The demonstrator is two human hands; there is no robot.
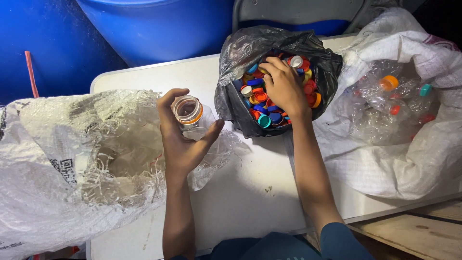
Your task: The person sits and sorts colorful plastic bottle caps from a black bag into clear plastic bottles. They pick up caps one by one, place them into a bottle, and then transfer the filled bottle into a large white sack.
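The fingertips of the right hand (284,86) are buried among the bottle caps (262,103), so whether a cap is pinched cannot be told. The bottle's body is largely covered by the left hand (180,139), and its base is hidden. A clear plastic bottle (190,113) with an orange neck ring and an open mouth is held in a closed left-hand grasp, over the white table (240,192). The glossy, crinkled black bag (240,53) lies just beyond that grip; frayed woven white sacks (57,168) are seen alongside.
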